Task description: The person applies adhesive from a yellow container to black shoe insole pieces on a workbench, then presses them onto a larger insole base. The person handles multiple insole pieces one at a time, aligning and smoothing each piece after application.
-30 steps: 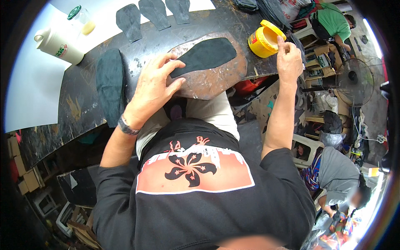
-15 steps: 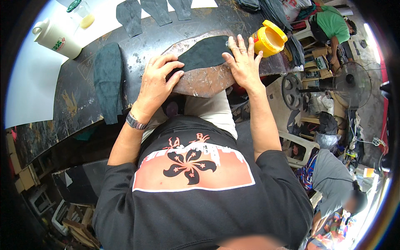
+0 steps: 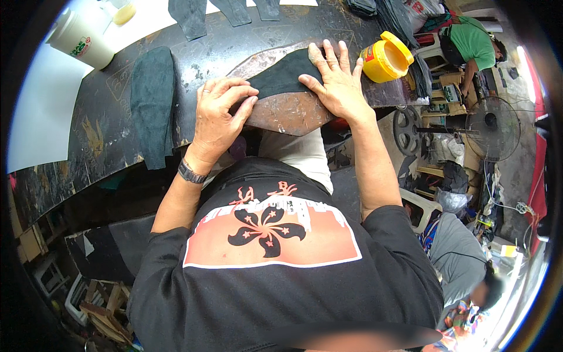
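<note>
A long, matte, blackish-green suede-like piece (image 3: 284, 76) lies on the scuffed brown board (image 3: 287, 115); left hand (image 3: 220, 114) curled at one end, pinch unclear from here, right hand (image 3: 339, 85) spread open over the other!

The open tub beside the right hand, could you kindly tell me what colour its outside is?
The tub is yellow outside; the head view shows it best.

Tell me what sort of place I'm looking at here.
Likely a small workshop handling soft sheet material: a shaped dark-green suede-like piece lies on a worn brown slab, and an open round yellow plastic tub stands nearby on a scuffed black table.
</note>
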The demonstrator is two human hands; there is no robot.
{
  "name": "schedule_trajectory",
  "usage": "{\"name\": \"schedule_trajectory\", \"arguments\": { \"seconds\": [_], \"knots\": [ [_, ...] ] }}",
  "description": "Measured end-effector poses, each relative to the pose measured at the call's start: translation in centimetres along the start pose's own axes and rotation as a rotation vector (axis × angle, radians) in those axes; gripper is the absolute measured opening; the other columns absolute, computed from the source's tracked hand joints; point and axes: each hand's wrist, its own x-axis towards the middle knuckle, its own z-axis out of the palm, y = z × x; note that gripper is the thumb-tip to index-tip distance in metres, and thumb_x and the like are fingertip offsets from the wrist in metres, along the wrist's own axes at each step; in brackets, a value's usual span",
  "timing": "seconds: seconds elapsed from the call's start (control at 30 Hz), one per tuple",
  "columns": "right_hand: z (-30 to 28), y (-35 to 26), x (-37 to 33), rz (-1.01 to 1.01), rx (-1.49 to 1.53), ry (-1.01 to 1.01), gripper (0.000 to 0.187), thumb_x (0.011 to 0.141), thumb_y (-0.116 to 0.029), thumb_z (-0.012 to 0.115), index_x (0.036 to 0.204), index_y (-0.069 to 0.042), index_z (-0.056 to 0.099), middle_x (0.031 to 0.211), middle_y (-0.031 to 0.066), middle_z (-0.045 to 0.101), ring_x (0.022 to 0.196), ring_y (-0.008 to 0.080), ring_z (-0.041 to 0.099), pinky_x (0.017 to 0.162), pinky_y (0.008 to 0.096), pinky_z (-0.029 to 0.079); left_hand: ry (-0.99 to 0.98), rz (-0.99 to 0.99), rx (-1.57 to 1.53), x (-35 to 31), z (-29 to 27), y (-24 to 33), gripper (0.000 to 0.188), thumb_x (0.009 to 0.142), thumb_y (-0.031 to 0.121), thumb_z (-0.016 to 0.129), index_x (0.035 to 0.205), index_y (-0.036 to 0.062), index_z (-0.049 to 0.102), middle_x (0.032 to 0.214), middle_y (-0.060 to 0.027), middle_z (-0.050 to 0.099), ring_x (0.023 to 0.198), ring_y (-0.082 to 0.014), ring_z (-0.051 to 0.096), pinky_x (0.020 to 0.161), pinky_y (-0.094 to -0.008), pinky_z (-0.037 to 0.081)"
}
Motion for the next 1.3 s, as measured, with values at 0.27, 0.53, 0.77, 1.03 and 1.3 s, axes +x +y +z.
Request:
{"name": "schedule_trajectory", "arguments": {
  "seconds": [0.27,0.53,0.77,1.03,1.3],
  "knots": [
    [-0.3,-1.6,0.0,-0.179,0.043,-0.045,0.073,0.093,-0.070,0.046,0.156,-0.035,0.034,0.167,0.0119,0.020,0.155,0.0354,0.004,0.117,0.0694,-0.004,0.211,-0.163,-0.272,0.2,0.0,-0.9,0.021,0.087,0.008,0.073,0.108,0.0076,0.073,0.112,-0.0095,0.068,0.110,-0.0250,0.062,0.097,-0.0362,0.047],
    [-0.5,-4.6,-0.7,-0.357,0.070,-0.038,0.072,0.092,-0.070,0.047,0.155,-0.038,0.035,0.166,0.0122,0.022,0.155,0.0366,0.005,0.115,0.0732,0.001,0.242,-0.212,-0.364,0.2,0.1,-1.7,0.017,0.094,0.011,0.067,0.109,0.0059,0.072,0.114,-0.0093,0.068,0.112,-0.0224,0.061,0.100,-0.0347,0.046],
    [-0.2,-6.8,-0.8,-0.446,0.144,-0.014,0.072,0.091,-0.073,0.045,0.154,-0.040,0.037,0.165,0.0124,0.024,0.155,0.0376,0.007,0.114,0.0740,0.002,0.213,-0.213,-0.366,0.6,0.1,-1.7,0.032,0.105,0.027,0.049,0.109,0.0053,0.073,0.117,-0.0111,0.066,0.115,-0.0245,0.057,0.102,-0.0364,0.042],
    [-1.1,-6.2,-2.5,-0.468,0.270,-0.108,0.060,0.095,-0.069,0.042,0.147,-0.039,0.049,0.164,0.0123,0.028,0.154,0.0379,0.010,0.115,0.0727,0.000,0.028,-0.138,-0.140,0.8,0.2,-1.4,0.043,0.106,0.038,0.044,0.104,0.0094,0.075,0.124,-0.0136,0.061,0.122,-0.0313,0.051,0.108,-0.0424,0.034],
    [-1.6,1.6,-3.5,0.016,0.490,0.187,0.065,0.105,-0.061,0.025,0.148,-0.021,0.050,0.161,0.0135,0.032,0.154,0.0364,0.012,0.117,0.0684,0.000,0.014,-0.118,-0.030,0.6,0.4,-1.2,0.035,0.102,0.036,0.053,0.098,0.0106,0.077,0.125,-0.0129,0.060,0.124,-0.0317,0.049,0.107,-0.0437,0.034]
  ]
}}
